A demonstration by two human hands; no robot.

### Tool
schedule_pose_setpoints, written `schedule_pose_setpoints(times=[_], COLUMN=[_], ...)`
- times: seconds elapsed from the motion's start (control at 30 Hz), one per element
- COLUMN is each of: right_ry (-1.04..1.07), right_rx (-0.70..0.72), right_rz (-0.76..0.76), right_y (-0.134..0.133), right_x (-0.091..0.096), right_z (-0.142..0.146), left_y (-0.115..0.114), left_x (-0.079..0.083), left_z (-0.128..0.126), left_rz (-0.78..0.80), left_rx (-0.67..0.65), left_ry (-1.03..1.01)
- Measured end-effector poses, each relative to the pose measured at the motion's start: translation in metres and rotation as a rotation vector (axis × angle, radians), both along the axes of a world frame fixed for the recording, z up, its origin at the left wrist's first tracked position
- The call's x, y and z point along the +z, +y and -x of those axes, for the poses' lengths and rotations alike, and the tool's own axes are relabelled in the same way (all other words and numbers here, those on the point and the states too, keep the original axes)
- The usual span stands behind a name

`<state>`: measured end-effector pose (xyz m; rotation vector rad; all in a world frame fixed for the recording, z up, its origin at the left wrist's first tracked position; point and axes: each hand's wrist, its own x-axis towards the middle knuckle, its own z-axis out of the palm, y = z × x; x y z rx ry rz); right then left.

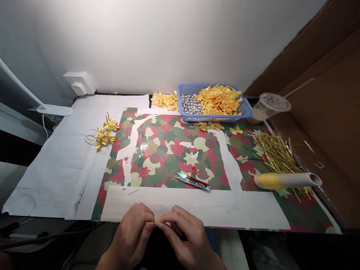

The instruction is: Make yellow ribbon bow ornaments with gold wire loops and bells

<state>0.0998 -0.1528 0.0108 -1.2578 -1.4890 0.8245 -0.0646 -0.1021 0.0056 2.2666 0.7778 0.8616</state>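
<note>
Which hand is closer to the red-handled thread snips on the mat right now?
Right. The right hand is below the red-handled thread snips; the left hand is farther off, below and to their left. Together they pinch a thin strand.

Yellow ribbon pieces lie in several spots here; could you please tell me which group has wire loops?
The small cluster on the white paper at left, with thin wire loops; the piles in and beside the blue plastic basket show none.

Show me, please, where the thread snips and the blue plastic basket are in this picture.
Thread snips (192, 181), head view, on the red-edged arms.
Blue plastic basket (216, 119), head view, on the front rim.
</note>
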Motion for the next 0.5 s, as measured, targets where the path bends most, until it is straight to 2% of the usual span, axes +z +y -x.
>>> schedule_pose_setpoints(times=[0.3,0.5], right_ry=[-0.019,-0.017], right_rx=[0.006,0.008], right_rz=[-0.025,-0.040], right_y=[0.0021,0.0020], right_x=[0.0015,0.0018], right_z=[-0.0006,0.0004], left_y=[-0.0001,0.0006], left_x=[0.0012,0.0042], left_z=[0.0012,0.0000], left_rz=[-0.045,-0.087], left_rx=[-0.014,0.000], left_ry=[0.057,0.025])
